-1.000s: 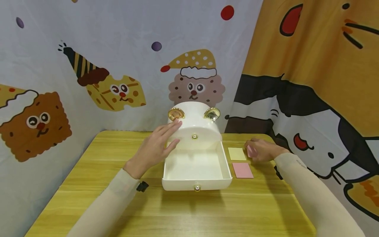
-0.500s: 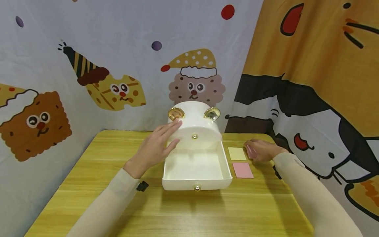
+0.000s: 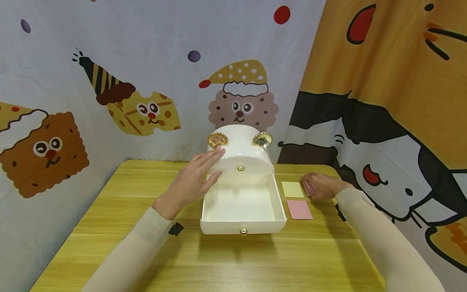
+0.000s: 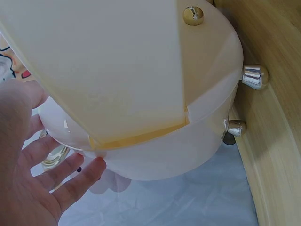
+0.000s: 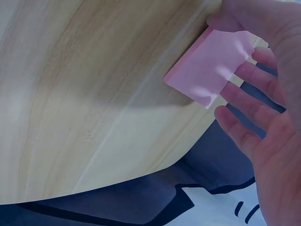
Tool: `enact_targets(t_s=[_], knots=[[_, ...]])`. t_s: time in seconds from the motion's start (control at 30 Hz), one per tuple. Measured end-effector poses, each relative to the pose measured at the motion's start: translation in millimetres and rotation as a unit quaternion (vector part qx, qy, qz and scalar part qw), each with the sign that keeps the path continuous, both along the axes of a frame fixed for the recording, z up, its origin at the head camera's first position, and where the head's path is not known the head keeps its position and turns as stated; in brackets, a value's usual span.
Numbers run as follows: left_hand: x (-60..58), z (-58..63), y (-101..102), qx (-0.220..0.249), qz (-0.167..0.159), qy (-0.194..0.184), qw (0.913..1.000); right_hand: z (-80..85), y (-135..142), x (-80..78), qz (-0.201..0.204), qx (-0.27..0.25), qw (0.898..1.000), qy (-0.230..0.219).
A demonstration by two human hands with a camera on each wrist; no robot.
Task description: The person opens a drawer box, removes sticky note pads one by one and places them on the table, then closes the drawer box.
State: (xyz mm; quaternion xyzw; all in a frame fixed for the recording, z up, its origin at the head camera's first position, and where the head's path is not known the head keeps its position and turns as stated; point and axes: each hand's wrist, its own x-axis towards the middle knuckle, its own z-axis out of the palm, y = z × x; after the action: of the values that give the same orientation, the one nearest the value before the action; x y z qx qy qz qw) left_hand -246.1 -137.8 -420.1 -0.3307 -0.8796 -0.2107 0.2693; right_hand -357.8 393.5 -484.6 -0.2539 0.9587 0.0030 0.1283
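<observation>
In the head view, a white storage box (image 3: 238, 140) with two round gold ear-like parts stands at the back middle. Its lower drawer (image 3: 243, 227), fitted with a gold knob, is pulled out and has nothing in it. My left hand (image 3: 191, 180) touches the box's left side with its fingers extended; the left wrist view shows those fingers (image 4: 77, 183) against the white shell. To the right, my right hand (image 3: 322, 185) pinches a pink sticky note pad (image 5: 209, 66) between thumb and fingers, tilted up on edge at the tabletop.
A yellow sticky note pad (image 3: 292, 189) lies between the box and my right hand. Just in front of it lies another pink sticky note pad (image 3: 299, 209). The wooden table (image 3: 233, 267) ends at a cartoon-printed curtain (image 3: 160, 48) behind and to the right.
The pink pad in my right hand has tilted slightly, and the right forearm has shifted a little to the left. My left hand stays on the box.
</observation>
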Motion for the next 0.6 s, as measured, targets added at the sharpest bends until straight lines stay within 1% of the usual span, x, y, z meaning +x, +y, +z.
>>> enact_targets(t_s=[0.23, 0.37, 0.43, 0.6], knots=[[-0.5, 0.1, 0.2, 0.001, 0.002, -0.001, 1.0, -1.8, 2.4, -2.9, 0.005, 0.0, 1.0, -0.002], [-0.4, 0.6, 0.3, 0.0, 0.002, -0.001, 1.0, -1.5, 2.2, -1.9, 0.007, 0.0, 1.0, -0.002], [-0.4, 0.7, 0.4, -0.001, 0.002, 0.0, 1.0, -0.5, 2.3, -0.9, 0.014, -0.007, 1.0, -0.001], [-0.2, 0.0, 0.6, 0.001, 0.002, -0.003, 1.0, -0.8, 2.9, 4.2, 0.013, -0.029, 0.999, 0.004]])
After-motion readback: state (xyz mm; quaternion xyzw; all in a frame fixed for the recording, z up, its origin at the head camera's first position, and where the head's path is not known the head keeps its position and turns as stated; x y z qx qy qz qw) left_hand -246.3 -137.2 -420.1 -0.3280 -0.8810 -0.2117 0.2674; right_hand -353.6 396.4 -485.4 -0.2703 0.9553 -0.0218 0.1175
